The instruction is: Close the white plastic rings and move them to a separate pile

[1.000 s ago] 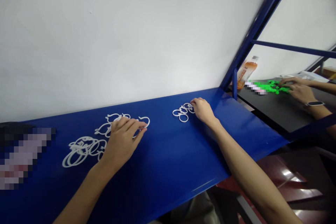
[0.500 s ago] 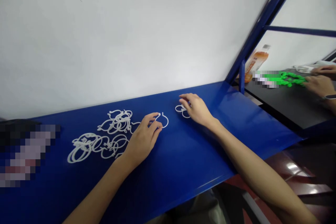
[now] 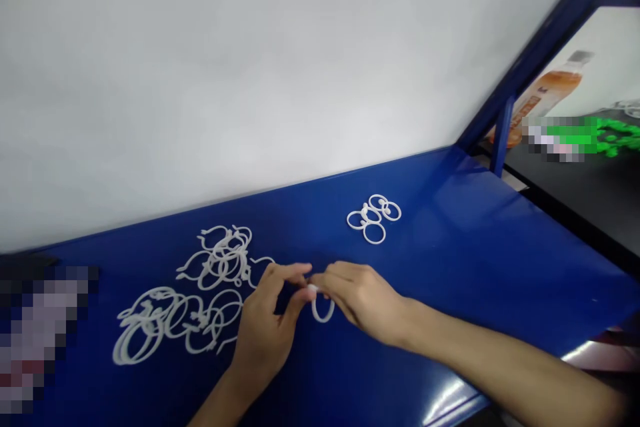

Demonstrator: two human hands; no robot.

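Both hands meet over the blue table around one white plastic ring (image 3: 324,317). My left hand (image 3: 273,307) pinches the ring's top end between thumb and fingers. Against the same spot, my right hand (image 3: 367,293) has its fingers closed, partly hiding the ring's ends. The ring's lower loop hangs below the fingertips. Left of my hands lies a pile of white open rings (image 3: 225,260), with a second pile of white rings (image 3: 145,327) nearer to me. To the right, several closed white rings (image 3: 374,233) lie in a small cluster.
The blue table (image 3: 450,227) runs along a white wall (image 3: 250,80). A blue metal frame (image 3: 540,60) rises at the right. Beyond it are a dark table (image 3: 590,187), an orange drink bottle (image 3: 545,97) and green pieces (image 3: 615,137). A blurred-out item (image 3: 45,333) lies far left.
My right hand has left the small cluster and come to my left hand. Both now grip the ring, which showed a gap at its top before. The view has shifted.
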